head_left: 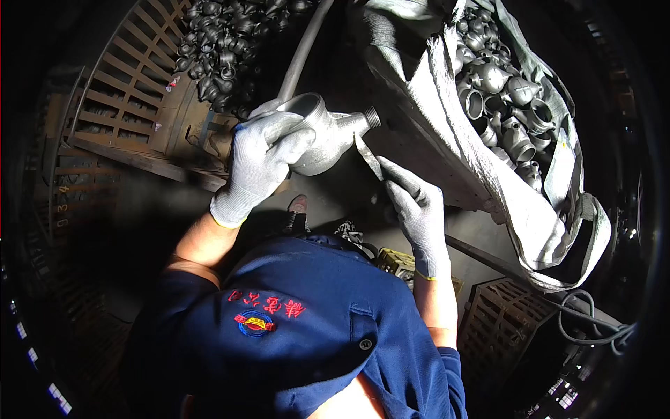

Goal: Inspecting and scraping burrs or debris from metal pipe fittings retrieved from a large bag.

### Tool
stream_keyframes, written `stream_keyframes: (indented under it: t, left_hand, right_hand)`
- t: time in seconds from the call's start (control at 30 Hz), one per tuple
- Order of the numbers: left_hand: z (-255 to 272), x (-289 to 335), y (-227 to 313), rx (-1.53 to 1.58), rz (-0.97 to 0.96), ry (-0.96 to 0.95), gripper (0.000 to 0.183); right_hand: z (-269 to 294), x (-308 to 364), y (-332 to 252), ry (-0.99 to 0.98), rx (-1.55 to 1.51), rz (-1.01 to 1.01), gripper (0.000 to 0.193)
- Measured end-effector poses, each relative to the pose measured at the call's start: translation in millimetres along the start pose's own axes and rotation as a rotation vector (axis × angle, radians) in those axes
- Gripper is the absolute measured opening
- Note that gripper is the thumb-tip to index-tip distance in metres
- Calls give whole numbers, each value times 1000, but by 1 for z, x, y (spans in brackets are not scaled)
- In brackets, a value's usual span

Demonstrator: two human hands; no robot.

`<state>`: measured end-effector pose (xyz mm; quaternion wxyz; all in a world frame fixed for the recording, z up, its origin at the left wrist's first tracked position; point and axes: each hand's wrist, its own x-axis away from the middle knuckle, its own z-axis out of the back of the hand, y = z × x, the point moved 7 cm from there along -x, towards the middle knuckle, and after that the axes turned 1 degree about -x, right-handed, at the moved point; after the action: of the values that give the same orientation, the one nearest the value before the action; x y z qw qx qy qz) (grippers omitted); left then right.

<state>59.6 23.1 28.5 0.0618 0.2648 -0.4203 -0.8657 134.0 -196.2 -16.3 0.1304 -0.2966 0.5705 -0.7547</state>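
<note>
My left hand, in a pale knit work glove, grips a grey metal casting in front of my chest. The casting has a round, bulging body, a wide open mouth at its upper left and a narrow neck with a threaded end pointing right. In my gloved right hand is a flat, narrow file, held between thumb and fingers. Its tip meets the casting's neck, or lies very close to it. The far fingers of my left hand are partly hidden behind the casting.
A large white woven sack full of similar castings stands at the right. More castings are heaped at the upper left, beside a slatted brown crate. A grey bar rises behind the held casting. A dark cable loops at the lower right.
</note>
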Motion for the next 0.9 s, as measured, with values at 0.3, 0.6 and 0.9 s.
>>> stream_keyframes:
  t: [0.3,0.6,0.9]
  left_hand:
    - [-4,3,-22,452,446,9,13]
    - [1,-2,-8,200,70,66,13]
    - [1,2,-2,-71,-91,77,15]
  right_hand:
    - [-3,-2,1,-85,-47,-44,33]
    - [-10,-5,-2,-106,34,59,33]
    - [-6,-13,2,-44,-39,-37,37]
